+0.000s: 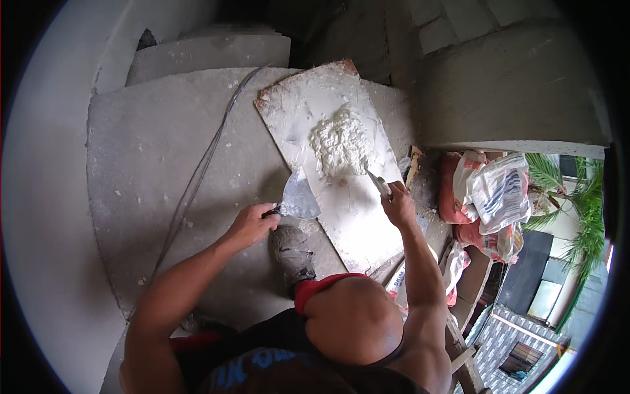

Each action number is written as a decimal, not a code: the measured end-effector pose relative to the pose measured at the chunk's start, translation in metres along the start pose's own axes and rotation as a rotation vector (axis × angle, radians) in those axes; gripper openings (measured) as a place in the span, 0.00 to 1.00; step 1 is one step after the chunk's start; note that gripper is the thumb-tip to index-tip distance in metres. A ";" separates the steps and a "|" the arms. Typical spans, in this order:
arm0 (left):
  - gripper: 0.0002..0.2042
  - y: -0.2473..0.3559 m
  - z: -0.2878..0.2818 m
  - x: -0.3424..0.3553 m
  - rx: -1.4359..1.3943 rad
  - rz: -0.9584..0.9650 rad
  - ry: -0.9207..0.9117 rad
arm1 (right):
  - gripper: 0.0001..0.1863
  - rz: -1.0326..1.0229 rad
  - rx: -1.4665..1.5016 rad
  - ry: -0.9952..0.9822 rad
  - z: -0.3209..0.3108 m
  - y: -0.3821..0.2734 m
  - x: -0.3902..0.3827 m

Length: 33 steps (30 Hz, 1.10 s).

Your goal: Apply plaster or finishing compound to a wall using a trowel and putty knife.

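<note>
A heap of wet white plaster point(341, 141) lies on a pale, plaster-smeared board point(361, 226) on the floor in front of me. My left hand point(252, 225) is closed round the dark handle of a wide putty knife point(300, 197), whose grey blade reaches the board's left edge. In my right hand point(398, 205) is a narrower putty knife point(377, 182); its tip is at the lower right edge of the heap. My fingers partly hide both handles.
A dark cable point(209, 157) runs along the concrete floor point(144, 151) to the left. Red and white sacks point(492, 190) are stacked at the right, beside an opening with palm leaves point(584, 223). My dark shoe point(292, 253) is close to the board. A raised slab point(210, 58) stands at the back.
</note>
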State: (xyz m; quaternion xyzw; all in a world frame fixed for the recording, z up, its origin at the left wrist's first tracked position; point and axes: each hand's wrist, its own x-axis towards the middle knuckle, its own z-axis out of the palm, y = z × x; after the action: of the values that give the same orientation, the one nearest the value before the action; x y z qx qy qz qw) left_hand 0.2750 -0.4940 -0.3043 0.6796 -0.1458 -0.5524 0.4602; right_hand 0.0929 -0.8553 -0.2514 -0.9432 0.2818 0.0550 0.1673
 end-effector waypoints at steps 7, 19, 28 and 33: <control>0.13 -0.002 0.064 0.065 -0.064 0.074 0.136 | 0.15 -0.037 0.124 -0.046 0.027 -0.022 0.023; 0.19 -0.005 0.073 0.072 -0.165 0.001 0.136 | 0.15 -0.319 0.006 -0.152 0.063 -0.056 0.037; 0.17 0.004 0.050 0.052 -0.442 -0.148 -0.060 | 0.20 -0.359 0.370 -0.035 0.000 -0.035 -0.001; 0.14 0.031 0.038 0.047 -0.531 -0.127 -0.169 | 0.22 -0.421 0.556 0.141 -0.010 -0.035 -0.036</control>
State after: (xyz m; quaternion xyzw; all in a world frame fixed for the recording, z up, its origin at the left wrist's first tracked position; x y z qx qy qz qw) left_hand 0.2674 -0.5619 -0.3075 0.4946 0.0090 -0.6536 0.5729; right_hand 0.0825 -0.8131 -0.2253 -0.9004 0.0962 -0.1249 0.4055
